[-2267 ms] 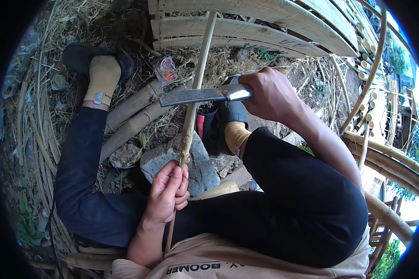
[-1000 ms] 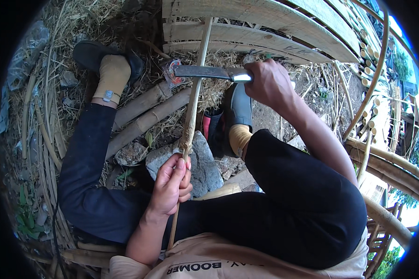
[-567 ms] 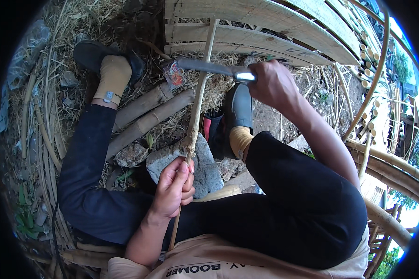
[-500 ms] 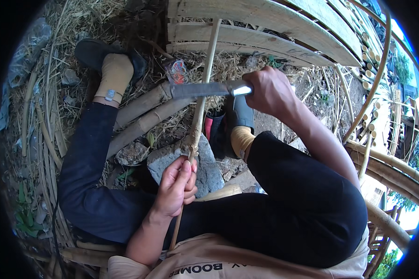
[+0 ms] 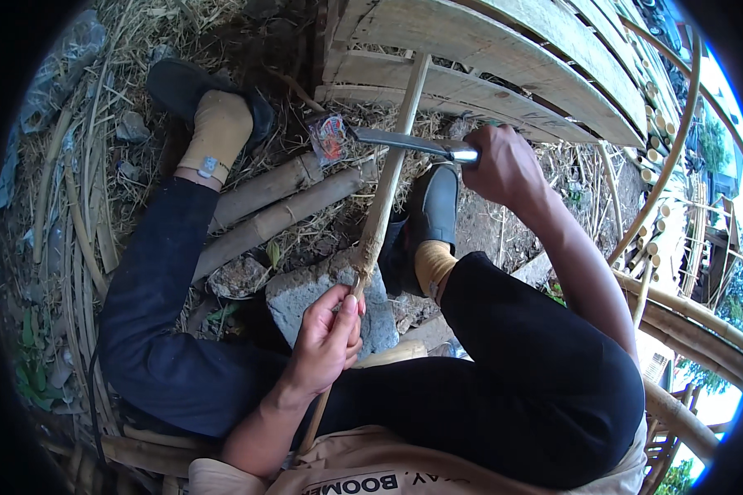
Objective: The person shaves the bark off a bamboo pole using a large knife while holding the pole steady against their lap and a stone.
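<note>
My left hand [image 5: 326, 338] is closed round a thin bamboo stick [image 5: 388, 181], just below a rough knot in it. The stick slants up and away from my lap, its far end by the wooden slats. In my right hand [image 5: 508, 169] is the handle of a long-bladed knife [image 5: 409, 142]. Its blade points left and crosses the upper part of the stick, seen nearly edge-on; whether it touches the wood I cannot tell. Under the left hand and stick sits a grey stone block [image 5: 293, 301].
A wooden slatted crate [image 5: 470, 41] stands at the far side. Two thick bamboo poles [image 5: 281, 206] lie between my feet beside a crumpled plastic wrapper [image 5: 328, 139]. Cut bamboo is stacked at the right [image 5: 656, 223]. Straw and long strips cover the ground on the left.
The knife has moved farther up the stick, and its blade has turned from broadside to nearly edge-on. The stick tilts more to the right. My view has shifted slightly.
</note>
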Action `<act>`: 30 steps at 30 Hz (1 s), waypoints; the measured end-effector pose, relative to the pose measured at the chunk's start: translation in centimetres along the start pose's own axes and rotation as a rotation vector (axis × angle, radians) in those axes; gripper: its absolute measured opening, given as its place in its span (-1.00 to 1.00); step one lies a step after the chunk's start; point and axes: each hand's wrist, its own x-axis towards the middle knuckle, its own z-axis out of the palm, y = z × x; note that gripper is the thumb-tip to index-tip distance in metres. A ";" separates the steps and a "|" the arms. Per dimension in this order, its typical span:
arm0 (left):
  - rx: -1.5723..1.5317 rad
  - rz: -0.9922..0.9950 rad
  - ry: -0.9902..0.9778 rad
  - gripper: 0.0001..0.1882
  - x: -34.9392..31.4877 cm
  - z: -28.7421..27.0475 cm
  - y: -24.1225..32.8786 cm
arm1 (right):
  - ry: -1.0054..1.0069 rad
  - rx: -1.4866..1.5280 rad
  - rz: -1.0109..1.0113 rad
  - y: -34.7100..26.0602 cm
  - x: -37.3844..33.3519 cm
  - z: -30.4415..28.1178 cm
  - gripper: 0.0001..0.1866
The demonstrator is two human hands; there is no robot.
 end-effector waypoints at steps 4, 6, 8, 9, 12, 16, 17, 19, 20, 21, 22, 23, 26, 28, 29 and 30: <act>-0.001 0.005 -0.007 -0.77 -0.3 -0.8 -0.3 | -0.074 0.084 -0.101 -2.9 -2.4 0.6 -0.86; 0.037 0.026 0.002 -0.78 -0.3 -0.6 -0.7 | -0.091 0.004 -0.071 -2.1 -2.1 0.4 -0.86; 0.047 0.031 0.010 -0.79 -0.2 -0.5 -0.7 | 0.022 -0.059 -0.007 -0.5 -0.9 0.6 -0.86; 0.040 0.027 0.012 -0.78 -0.3 -0.5 -0.8 | 0.032 -0.043 0.029 -0.4 -0.6 0.5 -0.87; 0.021 0.033 0.002 -0.78 -0.1 -0.6 -1.1 | -0.025 -0.025 -0.053 -2.4 -1.9 0.0 -0.87; -0.004 0.031 0.017 -0.77 -0.7 -0.5 -0.4 | -0.015 -0.050 0.042 -1.6 0.2 -1.2 -0.83; -0.013 0.022 0.013 -0.77 -0.7 -0.3 -0.6 | 0.089 -0.029 0.082 -0.1 0.7 -0.6 -0.84; -0.024 0.003 0.007 -0.76 -0.5 0.0 -0.4 | 0.049 -0.081 0.019 0.6 -0.2 -0.2 -0.83; -0.036 -0.006 0.000 -0.76 -0.5 -0.2 -0.6 | -0.048 -0.025 -0.011 -0.6 -1.2 -0.4 -0.83; -0.018 0.012 0.010 -0.76 -0.4 -0.5 -0.2 | -0.146 0.030 -0.042 -1.4 -1.6 -0.6 -0.83; -0.013 0.020 0.017 -0.77 -0.4 -0.3 -0.4 | -0.139 -0.075 -0.095 -1.2 -1.4 -0.6 -0.83; -0.009 0.028 0.024 -0.77 -0.4 -0.1 -0.3 | -0.072 -0.046 -0.030 -0.6 -0.7 -0.6 -0.85; -0.022 0.017 0.007 -0.77 -0.4 -0.1 -0.3 | 0.082 -0.034 0.063 -0.2 -0.2 -1.6 -0.85; -0.025 0.001 0.003 -0.77 -0.9 -0.5 -0.7 | -0.056 0.030 -0.009 -1.2 -2.6 -0.8 -0.84; -0.031 -0.004 0.008 -0.77 -1.0 -0.5 -0.9 | -0.115 0.033 -0.151 -1.4 -3.5 -0.8 -0.84; -0.036 -0.009 0.012 -0.78 -0.9 -0.3 -1.0 | -0.223 -0.072 -0.149 -1.3 -3.6 -1.6 -0.86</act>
